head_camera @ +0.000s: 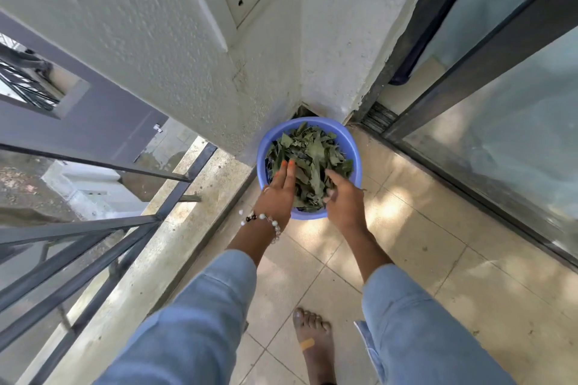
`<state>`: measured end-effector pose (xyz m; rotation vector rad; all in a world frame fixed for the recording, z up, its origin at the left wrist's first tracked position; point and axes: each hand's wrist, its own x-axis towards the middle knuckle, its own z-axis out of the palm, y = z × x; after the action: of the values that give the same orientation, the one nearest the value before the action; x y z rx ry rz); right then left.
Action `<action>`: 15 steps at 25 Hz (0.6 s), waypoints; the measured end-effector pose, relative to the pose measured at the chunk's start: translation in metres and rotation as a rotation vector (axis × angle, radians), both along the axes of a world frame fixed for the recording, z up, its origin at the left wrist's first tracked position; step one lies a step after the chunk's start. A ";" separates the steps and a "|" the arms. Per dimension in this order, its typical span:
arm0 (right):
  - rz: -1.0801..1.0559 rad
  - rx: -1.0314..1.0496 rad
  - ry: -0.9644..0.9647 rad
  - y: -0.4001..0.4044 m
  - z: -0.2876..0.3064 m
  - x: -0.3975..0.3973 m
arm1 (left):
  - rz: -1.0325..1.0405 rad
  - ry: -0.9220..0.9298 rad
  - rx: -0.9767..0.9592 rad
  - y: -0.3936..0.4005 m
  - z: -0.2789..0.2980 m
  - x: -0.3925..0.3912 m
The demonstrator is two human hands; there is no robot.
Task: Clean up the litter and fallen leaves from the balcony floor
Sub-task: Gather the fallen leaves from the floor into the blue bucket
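While the left hand (279,194) lies flat on the leaves (309,166), fingers straight, the loosely spread right hand (344,197) should press evenly, keeping them inside the blue basin (355,150).

Light-blue sleeves (200,316); beaded bracelet (266,222), orange nail polish; plaster on bare foot (314,347).

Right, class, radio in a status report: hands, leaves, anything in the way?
Both hands open: left hand flat on the leaves, right hand at their edge. Blue basin heaped full, in the wall corner. Nothing in the way.
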<state>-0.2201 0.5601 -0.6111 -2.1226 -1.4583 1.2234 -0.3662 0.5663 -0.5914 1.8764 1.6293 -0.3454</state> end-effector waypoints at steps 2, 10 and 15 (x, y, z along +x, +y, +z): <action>-0.087 0.026 0.023 -0.016 0.031 0.006 | 0.042 -0.019 -0.035 -0.010 0.032 -0.002; -0.386 -0.027 0.251 -0.150 0.173 0.039 | 0.268 -0.059 -0.153 -0.116 0.202 0.018; -0.389 -0.045 0.177 -0.285 0.278 0.081 | 0.369 -0.195 -0.099 -0.223 0.298 0.052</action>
<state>-0.1396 0.2750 -0.3330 -2.1309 -0.8976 1.2597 -0.3146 0.3435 -0.2937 1.4497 1.7445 -0.0814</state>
